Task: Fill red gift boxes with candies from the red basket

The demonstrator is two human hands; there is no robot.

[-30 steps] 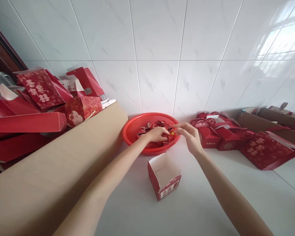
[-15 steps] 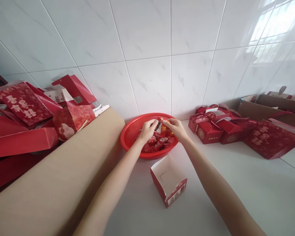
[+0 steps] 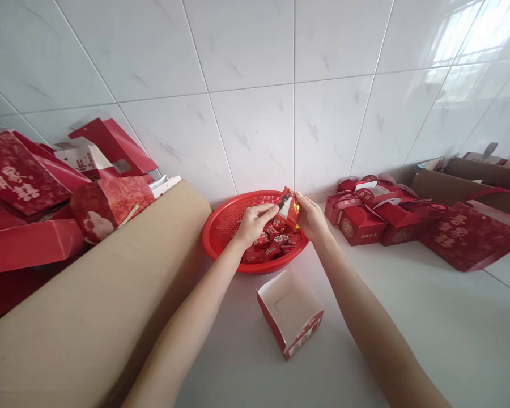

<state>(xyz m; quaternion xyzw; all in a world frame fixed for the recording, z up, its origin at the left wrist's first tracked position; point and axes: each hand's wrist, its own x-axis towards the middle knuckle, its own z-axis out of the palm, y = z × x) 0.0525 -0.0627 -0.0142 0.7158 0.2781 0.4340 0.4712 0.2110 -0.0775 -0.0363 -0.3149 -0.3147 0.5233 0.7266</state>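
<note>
Above the red plastic basket (image 3: 221, 226), a red candy packet (image 3: 289, 208) with a picture and gold print is held between my two hands. My left hand (image 3: 255, 223) pinches its left edge with thumb and forefinger. On the other side my right hand (image 3: 312, 217) is closed on the right edge. Several red wrapped candies (image 3: 274, 248) lie in the basket beneath. In front of the basket an open red box (image 3: 291, 311) with a pale inside stands on the white surface, with no candy visible in it.
At left stands a large cardboard carton (image 3: 153, 238), with red gift boxes and bags (image 3: 29, 175) piled beyond its edge. Several closed red boxes (image 3: 363, 224) and a red printed bag (image 3: 463, 235) sit at right, near another carton (image 3: 433, 190). A tiled wall (image 3: 255, 136) rises behind.
The candy packet has come up and shows more of its face between my hands. My right hand has shifted slightly. The view has tilted and moved a little.
</note>
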